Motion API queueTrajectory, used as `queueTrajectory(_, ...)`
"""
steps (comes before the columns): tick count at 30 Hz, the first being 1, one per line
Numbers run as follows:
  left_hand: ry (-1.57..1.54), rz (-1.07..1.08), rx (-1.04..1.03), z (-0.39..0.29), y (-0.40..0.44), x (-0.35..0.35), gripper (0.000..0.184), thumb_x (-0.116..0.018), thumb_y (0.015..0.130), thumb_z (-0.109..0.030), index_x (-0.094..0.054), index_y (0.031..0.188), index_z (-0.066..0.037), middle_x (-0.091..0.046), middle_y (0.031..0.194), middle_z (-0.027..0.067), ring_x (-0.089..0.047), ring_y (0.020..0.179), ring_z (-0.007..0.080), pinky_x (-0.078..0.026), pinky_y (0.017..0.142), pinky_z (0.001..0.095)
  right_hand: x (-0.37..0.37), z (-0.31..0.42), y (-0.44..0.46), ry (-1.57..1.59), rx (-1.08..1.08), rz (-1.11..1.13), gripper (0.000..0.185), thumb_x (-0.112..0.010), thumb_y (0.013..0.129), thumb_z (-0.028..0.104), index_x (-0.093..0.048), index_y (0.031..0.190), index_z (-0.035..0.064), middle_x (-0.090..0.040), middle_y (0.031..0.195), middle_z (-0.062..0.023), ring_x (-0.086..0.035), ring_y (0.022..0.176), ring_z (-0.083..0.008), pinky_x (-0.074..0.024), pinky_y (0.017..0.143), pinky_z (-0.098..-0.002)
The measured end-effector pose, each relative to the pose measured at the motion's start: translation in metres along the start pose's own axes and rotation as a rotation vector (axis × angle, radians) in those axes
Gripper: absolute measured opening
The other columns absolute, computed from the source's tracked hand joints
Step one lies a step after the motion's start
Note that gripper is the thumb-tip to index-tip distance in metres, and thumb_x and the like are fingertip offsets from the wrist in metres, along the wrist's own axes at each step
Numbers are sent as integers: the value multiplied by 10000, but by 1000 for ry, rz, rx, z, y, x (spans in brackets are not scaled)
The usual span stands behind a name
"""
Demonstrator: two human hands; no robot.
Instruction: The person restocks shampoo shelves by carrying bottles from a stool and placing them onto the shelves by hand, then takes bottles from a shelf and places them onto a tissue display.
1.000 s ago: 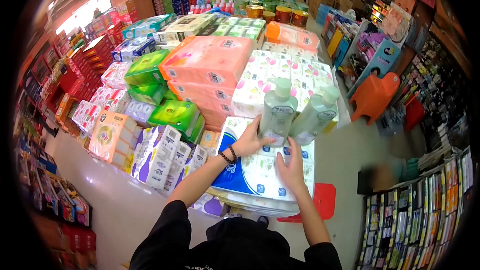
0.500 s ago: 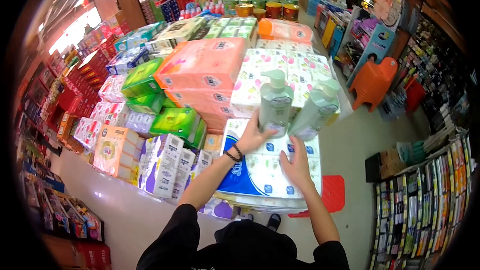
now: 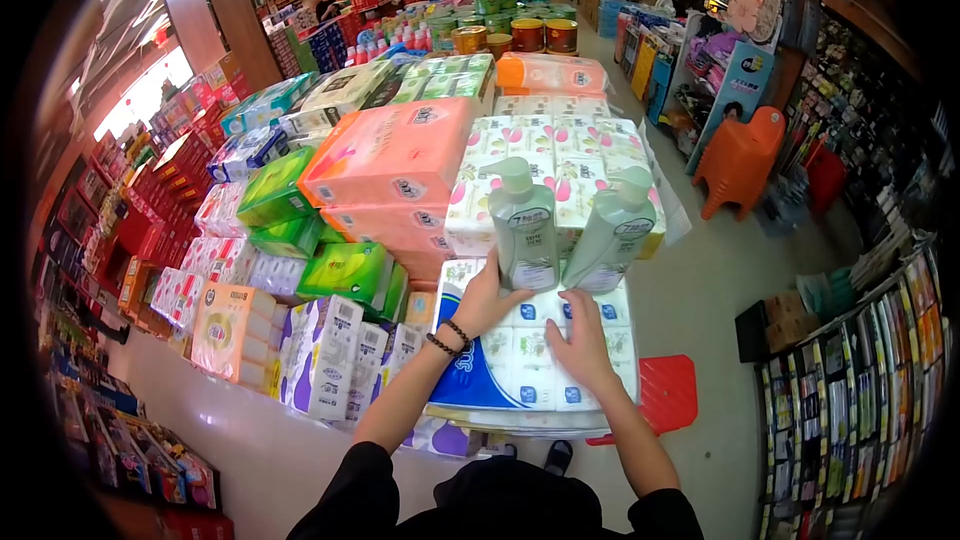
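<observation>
Two pale green pump bottles stand on a white and blue pack of tissue rolls (image 3: 540,380). The left pump bottle (image 3: 526,235) is nearly upright, and my left hand (image 3: 482,304) is around its lower left side, thumb across the front of the base. Its other fingers are partly hidden behind the bottle. Leaning to the right is the other pump bottle (image 3: 611,235). My right hand (image 3: 584,348) lies low in front of it, fingertips at its base and thumb spread apart, not wrapped round it. Behind both bottles rise floral tissue packs (image 3: 555,145).
Orange tissue packs (image 3: 392,152), green packs (image 3: 345,275) and purple-white packs (image 3: 322,342) are stacked to the left. A red stool (image 3: 668,393) sits beside the stack at right. Further right are an orange chair (image 3: 741,162) and a rack of packaged goods (image 3: 850,420).
The view has shifted slightly, so the stacks sit lower and further left in it. Both bottles stay on the pack, their labels now sharper. My hands remain at the bottle bases.
</observation>
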State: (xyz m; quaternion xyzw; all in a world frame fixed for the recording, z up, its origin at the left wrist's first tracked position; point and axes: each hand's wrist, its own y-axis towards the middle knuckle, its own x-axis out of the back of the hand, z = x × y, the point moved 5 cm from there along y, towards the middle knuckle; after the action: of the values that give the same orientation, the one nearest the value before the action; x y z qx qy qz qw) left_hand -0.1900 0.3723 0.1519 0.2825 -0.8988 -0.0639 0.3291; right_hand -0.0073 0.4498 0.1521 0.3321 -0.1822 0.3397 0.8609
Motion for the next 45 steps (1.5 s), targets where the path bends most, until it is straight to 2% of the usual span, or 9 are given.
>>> queueTrajectory(6,-21,29,75,4,3,-6,844,-781,823,-249,-257,1424,29,-616,1155,328,-626,1071,447,-528,877,441,0,0,2,-19,0,22,453,-671,847,118,-493,1248,3,-498,1288,-205,-471,1211,-387,-394,1034,-412)
queueTrajectory(13,156,25,108,-5,4,-2,681,-793,808,-321,-386,1221,37,-641,1014,318,-641,946,467,-526,762,460,1,-1,0,-7,2,20,443,-668,846,118,-495,1237,0,-501,1287,-207,-467,1207,-392,-397,1028,-429)
queueTrajectory(17,286,-47,65,-3,0,0,653,-801,799,-353,-468,1187,53,-642,905,239,-641,785,373,-515,696,414,1,-2,0,22,-4,-1,429,-663,852,109,-497,1231,-4,-501,1282,-207,-472,1202,-390,-396,1026,-427)
queueTrajectory(20,199,-39,70,-5,-1,0,615,-783,811,-339,-492,1190,48,-623,1063,247,-618,991,380,-505,838,418,3,-5,-1,70,-7,-45,414,-658,853,102,-498,1219,-7,-498,1275,-209,-469,1190,-393,-390,1022,-433)
queueTrajectory(23,189,12,33,2,-6,-3,606,-760,828,-296,-499,1248,54,-602,1150,248,-587,1079,368,-479,914,410,4,-11,-3,102,-7,-110,395,-653,852,91,-500,1202,-10,-499,1255,-213,-467,1176,-396,-381,1018,-441)
queueTrajectory(29,240,56,25,-3,-34,3,625,-726,849,-251,-468,1328,57,-559,1272,270,-540,1186,406,-445,1007,413,9,-14,-5,131,-52,-166,349,-644,852,59,-514,1170,-7,-504,1229,-205,-488,1161,-381,-391,1010,-418)
queueTrajectory(36,459,177,-157,-52,-93,2,489,-671,883,-216,-535,1291,18,-481,1392,274,-417,1332,449,-354,1108,480,10,-10,-4,138,-38,-163,325,-651,845,51,-528,1142,3,-525,1202,-190,-500,1140,-375,-402,993,-410)
queueTrajectory(43,555,118,-41,-91,-141,-31,509,-642,904,-204,-508,1348,6,-417,1460,262,-351,1384,447,-295,1142,503,8,-7,-6,126,12,-80,293,-654,848,95,-563,1112,6,-546,1168,-186,-518,1092,-372,-418,956,-453)
queueTrajectory(45,610,79,-30,-94,-147,-43,515,-623,916,-255,-517,1358,-13,-424,1467,238,-347,1399,410,-265,1153,509,6,-5,-8,70,46,-50,277,-655,854,110,-574,1098,7,-547,1174,-186,-519,1105,-375,-421,957,-459)
